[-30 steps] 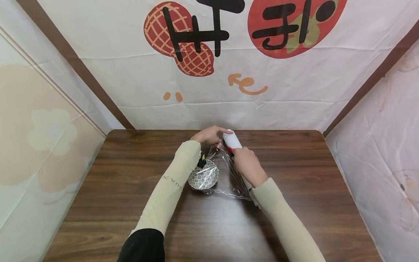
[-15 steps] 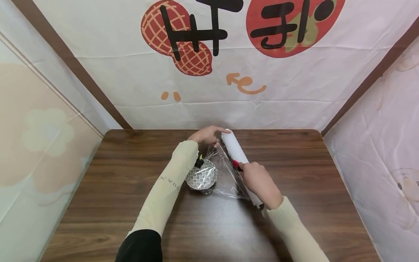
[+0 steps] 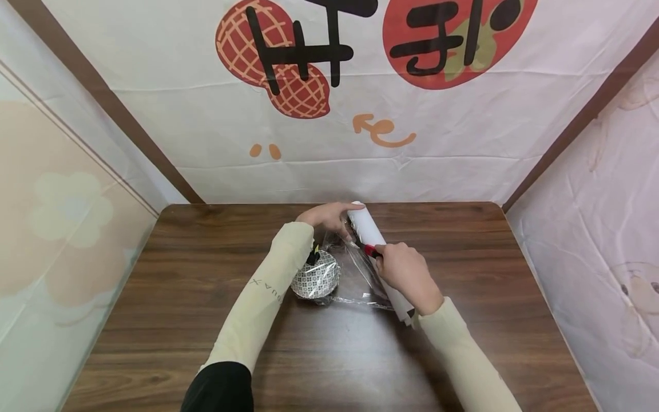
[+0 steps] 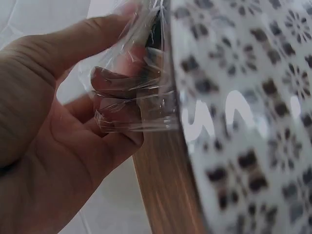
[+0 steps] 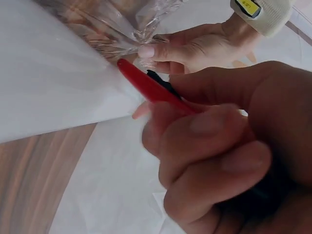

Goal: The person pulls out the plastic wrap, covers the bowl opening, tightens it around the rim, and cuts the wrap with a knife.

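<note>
My left hand [image 3: 326, 216] is at the far end of a white roll of cling film [image 3: 366, 228], its index finger reaching onto the roll. Between its thumb and fingers it pinches gathered clear film [image 5: 139, 36]. My right hand [image 3: 407, 273] grips a slim red-and-black tool [image 5: 146, 83], whose kind I cannot tell. Its red end points along the roll toward the left hand. The film stretches from the roll over a round bowl [image 3: 319, 276] with a grey-and-white flower pattern. In the left wrist view the bowl's side [image 4: 243, 117] fills the right half.
The roll lies slantwise on a brown wooden table [image 3: 216, 257]. Behind the table's far edge hangs a printed white cloth [image 3: 309, 177], with more cloth on both sides. A small black device with a yellow label [image 5: 247, 7] sits on the left wrist.
The right hand has slid nearer along the roll, then slightly back toward its far end. The left thumb has moved down from the index finger, nearer the tool. The bowl stays in place.
</note>
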A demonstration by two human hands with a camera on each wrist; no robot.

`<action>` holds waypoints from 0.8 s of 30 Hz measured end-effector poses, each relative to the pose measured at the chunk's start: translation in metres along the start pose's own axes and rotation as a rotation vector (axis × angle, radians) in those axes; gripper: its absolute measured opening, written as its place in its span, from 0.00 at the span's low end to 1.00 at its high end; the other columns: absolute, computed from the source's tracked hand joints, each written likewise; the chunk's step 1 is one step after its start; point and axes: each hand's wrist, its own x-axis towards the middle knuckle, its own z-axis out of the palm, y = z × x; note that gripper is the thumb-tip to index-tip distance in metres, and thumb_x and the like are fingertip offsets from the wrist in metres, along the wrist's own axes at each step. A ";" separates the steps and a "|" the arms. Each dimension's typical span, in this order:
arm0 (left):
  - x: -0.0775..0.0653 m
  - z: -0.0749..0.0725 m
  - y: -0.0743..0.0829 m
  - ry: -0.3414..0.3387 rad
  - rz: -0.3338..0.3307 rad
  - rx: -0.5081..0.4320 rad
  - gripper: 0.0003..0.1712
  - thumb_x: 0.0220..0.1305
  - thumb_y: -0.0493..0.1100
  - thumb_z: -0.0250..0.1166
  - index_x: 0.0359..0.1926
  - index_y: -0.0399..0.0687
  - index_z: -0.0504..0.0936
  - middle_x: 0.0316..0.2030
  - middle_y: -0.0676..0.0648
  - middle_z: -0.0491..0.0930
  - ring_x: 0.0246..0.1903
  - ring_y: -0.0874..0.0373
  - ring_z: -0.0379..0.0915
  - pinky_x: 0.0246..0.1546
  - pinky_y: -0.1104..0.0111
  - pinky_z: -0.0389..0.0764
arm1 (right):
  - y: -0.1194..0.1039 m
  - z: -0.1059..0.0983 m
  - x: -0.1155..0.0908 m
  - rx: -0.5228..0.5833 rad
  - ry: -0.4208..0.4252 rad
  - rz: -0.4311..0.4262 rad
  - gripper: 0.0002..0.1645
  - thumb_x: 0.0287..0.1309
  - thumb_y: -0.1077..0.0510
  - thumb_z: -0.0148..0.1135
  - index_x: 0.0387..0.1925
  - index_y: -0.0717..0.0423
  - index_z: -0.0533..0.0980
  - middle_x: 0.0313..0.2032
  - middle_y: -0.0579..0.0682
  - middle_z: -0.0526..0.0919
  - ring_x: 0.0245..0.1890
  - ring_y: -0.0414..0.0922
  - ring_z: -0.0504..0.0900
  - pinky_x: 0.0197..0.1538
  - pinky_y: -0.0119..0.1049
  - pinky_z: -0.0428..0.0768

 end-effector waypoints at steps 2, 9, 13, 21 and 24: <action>0.000 -0.001 0.000 0.001 0.000 -0.009 0.56 0.61 0.31 0.74 0.83 0.60 0.57 0.52 0.37 0.80 0.40 0.55 0.80 0.40 0.68 0.79 | 0.002 -0.003 -0.002 0.020 -0.027 -0.022 0.07 0.68 0.60 0.63 0.41 0.51 0.86 0.24 0.55 0.83 0.20 0.50 0.77 0.22 0.46 0.75; -0.002 0.000 -0.004 0.005 -0.017 -0.066 0.53 0.63 0.22 0.63 0.83 0.61 0.58 0.33 0.41 0.79 0.35 0.55 0.86 0.31 0.72 0.75 | 0.009 -0.010 -0.029 0.042 -0.107 -0.057 0.04 0.69 0.60 0.66 0.41 0.51 0.85 0.23 0.51 0.81 0.19 0.45 0.74 0.21 0.37 0.70; -0.002 0.002 -0.003 -0.001 -0.019 -0.046 0.54 0.65 0.24 0.65 0.83 0.63 0.56 0.37 0.43 0.76 0.33 0.59 0.80 0.32 0.73 0.74 | 0.010 -0.011 -0.044 0.041 -0.062 -0.046 0.05 0.68 0.60 0.66 0.43 0.53 0.86 0.24 0.52 0.83 0.19 0.45 0.73 0.23 0.38 0.71; -0.001 0.001 0.007 0.013 -0.017 0.133 0.52 0.67 0.36 0.71 0.84 0.64 0.55 0.36 0.45 0.76 0.32 0.58 0.69 0.34 0.69 0.74 | 0.013 -0.007 -0.048 0.116 -0.016 0.056 0.18 0.69 0.59 0.62 0.57 0.52 0.85 0.26 0.51 0.83 0.19 0.45 0.71 0.21 0.37 0.66; -0.002 0.003 0.015 0.003 -0.057 0.192 0.52 0.69 0.42 0.70 0.85 0.64 0.51 0.43 0.43 0.79 0.38 0.55 0.73 0.43 0.61 0.79 | 0.016 -0.007 -0.049 0.127 0.000 0.075 0.19 0.68 0.59 0.61 0.58 0.51 0.85 0.24 0.50 0.81 0.18 0.46 0.70 0.19 0.37 0.65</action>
